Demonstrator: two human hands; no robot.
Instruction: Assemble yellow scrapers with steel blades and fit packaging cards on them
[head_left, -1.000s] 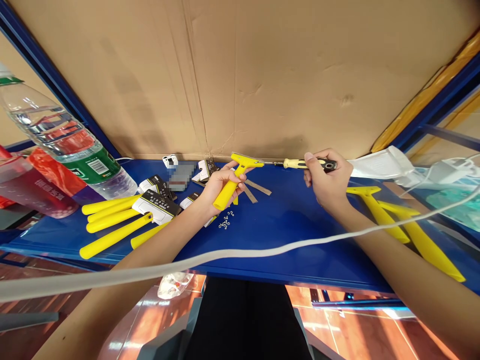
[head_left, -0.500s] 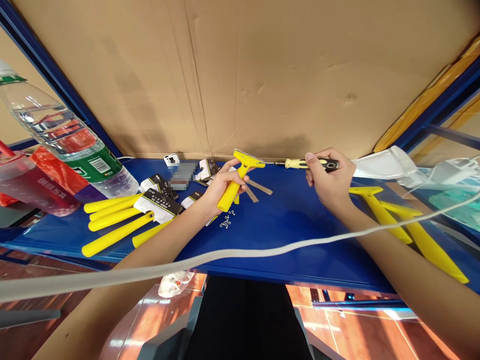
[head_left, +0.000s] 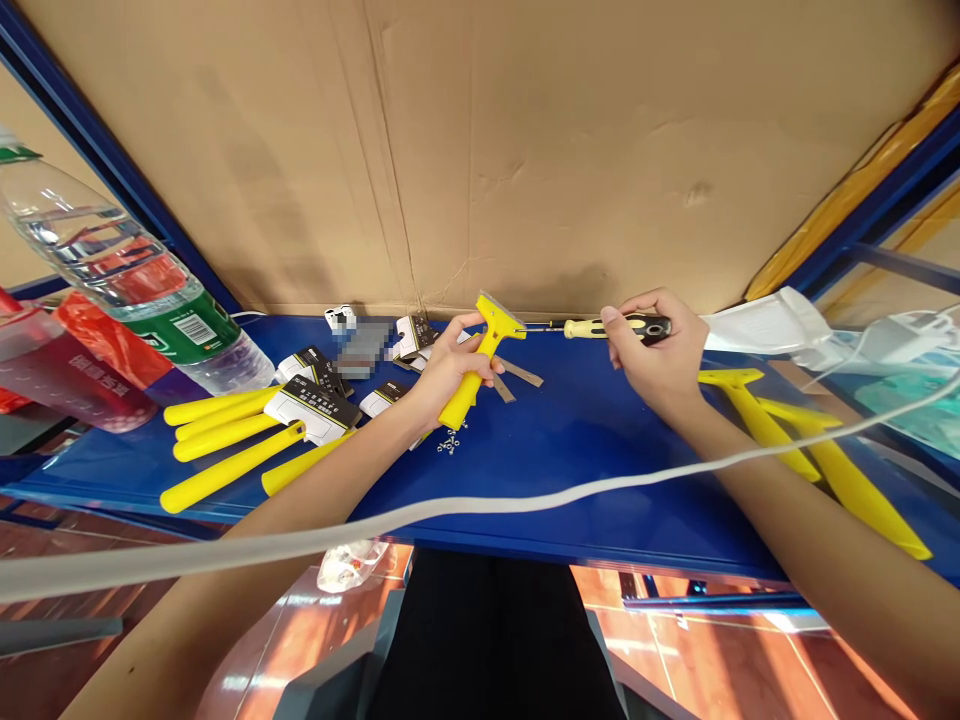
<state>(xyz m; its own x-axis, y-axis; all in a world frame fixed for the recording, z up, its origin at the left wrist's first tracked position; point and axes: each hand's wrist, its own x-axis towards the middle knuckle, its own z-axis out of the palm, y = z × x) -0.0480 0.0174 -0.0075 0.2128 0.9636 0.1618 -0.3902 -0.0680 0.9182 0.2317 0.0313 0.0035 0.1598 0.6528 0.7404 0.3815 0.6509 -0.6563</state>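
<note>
My left hand is closed around the handle of a yellow scraper, its head tilted up and away. In my right hand is a screwdriver with a cream and black handle, held level. The tip of its shaft meets the right end of the scraper head. Under the scraper lie small screws in a loose pile. Flat metal blades rest on the blue surface just beyond my left fingers.
To the left, several yellow handles lie by black and white cards. A water bottle and a red drink cup stand behind. More yellow scrapers lie at right. A white cable crosses in front; cardboard rises behind.
The scraper in my left hand has turned slightly, its head angling more to the right. The screwdriver has shifted a little left, its tip still at the scraper head.
</note>
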